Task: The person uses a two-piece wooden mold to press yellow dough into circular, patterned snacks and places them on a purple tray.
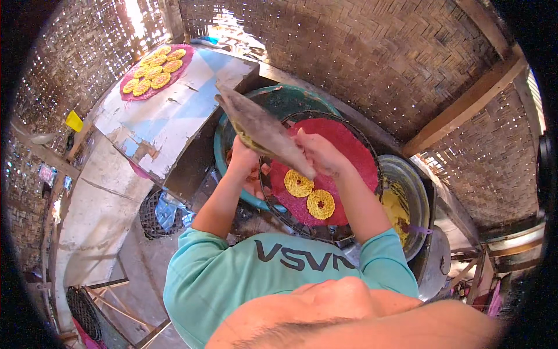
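My left hand (244, 153) grips the lower left side of a worn wooden press (266, 128), which is tilted and slightly blurred. At its right side, my right hand (320, 150) has its fingers bent near the wood; whether they hold it cannot be told. Beneath lies a round red mesh sheet (348, 170) on a dark round rack (333, 237). Two yellow lacy rings of dough, a left one (299, 183) and a right one (320, 204), rest on the sheet near its front edge.
A green basin (220, 148) with pinkish pieces stands under the rack. At right, a metal pot (420, 196) holds yellow dough (394, 209) and a purple-handled utensil (420, 230). On the painted board (174, 118) at left, another red sheet (185, 65) bears several yellow rings. Woven bamboo walls (348, 52) surround the place.
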